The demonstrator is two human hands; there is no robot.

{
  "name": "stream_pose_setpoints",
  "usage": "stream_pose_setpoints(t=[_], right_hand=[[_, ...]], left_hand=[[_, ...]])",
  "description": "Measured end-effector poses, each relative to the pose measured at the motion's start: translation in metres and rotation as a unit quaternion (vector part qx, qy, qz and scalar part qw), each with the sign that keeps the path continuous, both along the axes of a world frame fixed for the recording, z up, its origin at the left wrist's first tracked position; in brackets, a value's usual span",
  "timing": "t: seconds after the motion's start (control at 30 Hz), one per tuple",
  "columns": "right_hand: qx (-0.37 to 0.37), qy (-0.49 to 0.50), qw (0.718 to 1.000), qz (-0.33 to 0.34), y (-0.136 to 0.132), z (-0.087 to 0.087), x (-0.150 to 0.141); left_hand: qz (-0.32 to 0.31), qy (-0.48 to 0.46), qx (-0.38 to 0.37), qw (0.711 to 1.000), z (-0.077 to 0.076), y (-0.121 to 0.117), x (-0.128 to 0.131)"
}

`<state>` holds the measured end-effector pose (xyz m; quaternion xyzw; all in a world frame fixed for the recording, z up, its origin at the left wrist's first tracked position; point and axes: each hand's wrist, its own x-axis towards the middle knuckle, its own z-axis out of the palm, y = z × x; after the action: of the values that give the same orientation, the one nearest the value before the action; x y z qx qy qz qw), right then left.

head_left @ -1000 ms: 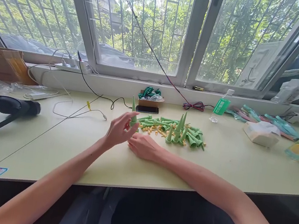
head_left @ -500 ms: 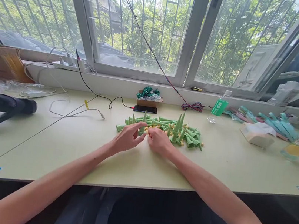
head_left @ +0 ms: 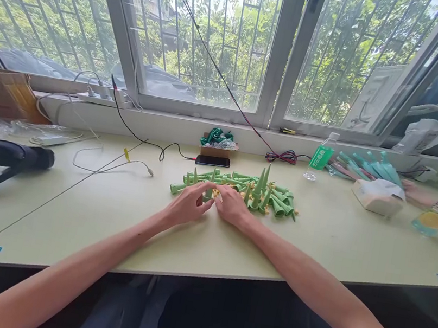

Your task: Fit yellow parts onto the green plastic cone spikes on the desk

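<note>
A heap of green plastic cone-shaped pieces [head_left: 279, 203], mixed with small yellow-orange bits [head_left: 265, 210], lies on the table beyond my hands. Several cones stand upright, including a tall pair [head_left: 259, 189] right of my hands. My left hand [head_left: 188, 204] arches at the heap's near edge, its thumb apart from the fingers. Behind that gap stands a green cone [head_left: 212, 177], partly hidden. My right hand [head_left: 232, 205] faces it, index finger stretched toward the left fingertips and thumb lower. The fingertips of both hands nearly meet, and I see nothing held in either.
Behind the heap lie a black phone [head_left: 213, 161] and a small box [head_left: 216, 151] of green wrapping. A bottle [head_left: 321, 156] and tissue pack [head_left: 379, 196] stand to the right. Cables [head_left: 120, 163] and a black headset-like object [head_left: 6, 154] are left. Another person's hand [head_left: 416, 192] shows far right.
My right hand's curled fingers have straightened toward the left, bringing its index fingertip close to my left one. At far right, the other person's teal pieces have shifted.
</note>
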<state>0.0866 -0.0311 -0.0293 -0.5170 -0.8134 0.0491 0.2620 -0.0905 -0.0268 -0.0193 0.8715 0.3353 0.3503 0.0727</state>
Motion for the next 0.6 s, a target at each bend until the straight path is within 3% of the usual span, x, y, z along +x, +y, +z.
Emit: stream_pose_setpoints(t=[0.6], right_hand=[[-0.003, -0.011, 1.000, -0.007, -0.0003, 0.0020, 0.0002]], left_hand=[[0.009, 0.012, -0.021, 1.000, 0.0011, -0.0027, 0.0010]])
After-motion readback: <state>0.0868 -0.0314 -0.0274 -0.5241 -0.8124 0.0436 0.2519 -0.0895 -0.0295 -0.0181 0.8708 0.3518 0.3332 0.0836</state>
